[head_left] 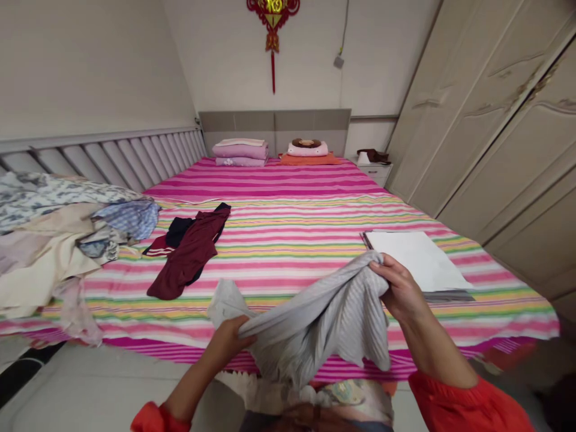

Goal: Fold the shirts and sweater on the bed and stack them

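A light grey ribbed garment (pixel 315 312) hangs in loose folds between my two hands, over the front edge of the bed. My left hand (pixel 230 342) is closed on its left part, with a pale end of cloth sticking out beyond the fingers. My right hand (pixel 398 285) pinches the upper right corner, higher than the left. Just beyond that hand lies a flat stack topped with a white sheet-like piece (pixel 418 258). Dark red clothing (pixel 189 255) with black pieces rests on the striped bedspread (pixel 288 234), left of the middle.
A heap of pale and patterned clothes (pixel 58 240) covers the bed's left side by the slatted rail (pixel 135 159). Folded bedding (pixel 240 152) and a pillow stack (pixel 308 150) sit at the headboard. Wardrobes (pixel 495 120) line the right, beyond a small nightstand (pixel 378 171).
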A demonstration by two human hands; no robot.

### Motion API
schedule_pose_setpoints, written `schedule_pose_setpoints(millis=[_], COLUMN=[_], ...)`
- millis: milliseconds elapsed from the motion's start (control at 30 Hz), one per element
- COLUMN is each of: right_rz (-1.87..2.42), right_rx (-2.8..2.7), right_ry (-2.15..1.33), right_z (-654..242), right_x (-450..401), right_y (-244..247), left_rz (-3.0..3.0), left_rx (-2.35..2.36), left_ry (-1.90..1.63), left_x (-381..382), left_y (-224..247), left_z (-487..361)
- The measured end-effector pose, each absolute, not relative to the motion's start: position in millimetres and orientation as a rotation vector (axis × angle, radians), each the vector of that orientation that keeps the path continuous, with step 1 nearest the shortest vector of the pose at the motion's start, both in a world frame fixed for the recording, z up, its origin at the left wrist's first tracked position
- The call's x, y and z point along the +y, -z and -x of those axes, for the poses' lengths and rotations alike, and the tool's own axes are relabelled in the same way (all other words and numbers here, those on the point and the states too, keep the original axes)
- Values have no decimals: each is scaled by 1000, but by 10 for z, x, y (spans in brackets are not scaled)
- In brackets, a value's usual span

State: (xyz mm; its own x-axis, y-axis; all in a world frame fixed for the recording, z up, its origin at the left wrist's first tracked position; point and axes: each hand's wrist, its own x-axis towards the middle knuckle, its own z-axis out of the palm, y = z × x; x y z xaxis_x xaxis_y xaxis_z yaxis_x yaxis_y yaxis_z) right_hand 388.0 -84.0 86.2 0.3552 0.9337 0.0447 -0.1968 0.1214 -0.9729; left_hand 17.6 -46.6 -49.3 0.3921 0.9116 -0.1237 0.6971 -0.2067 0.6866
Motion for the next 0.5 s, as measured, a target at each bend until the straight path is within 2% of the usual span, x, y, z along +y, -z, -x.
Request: schedule_pose_setpoints(millis=[133,300,400,500], right_rz=[1220,1435,1450,1360], right_rx=[-833,-1108,-1124,-926], right_ry=[-806,-653,-412,-436], right_z=[-4192,-4461,-4550,-4611], right_x=[-991,-1266,-1381,-1429], right_y=[-795,-818,-897,-996], left_rz=[-2019,-2005,-1999,-1906], left_rx=[1633,2046,2166,2208], left_ry=[-617,-1118,-1125,-1066], left_x=[-352,-280,-268,-255], left_y=[-109,-800,-927,-905], left_z=[181,618,755,812])
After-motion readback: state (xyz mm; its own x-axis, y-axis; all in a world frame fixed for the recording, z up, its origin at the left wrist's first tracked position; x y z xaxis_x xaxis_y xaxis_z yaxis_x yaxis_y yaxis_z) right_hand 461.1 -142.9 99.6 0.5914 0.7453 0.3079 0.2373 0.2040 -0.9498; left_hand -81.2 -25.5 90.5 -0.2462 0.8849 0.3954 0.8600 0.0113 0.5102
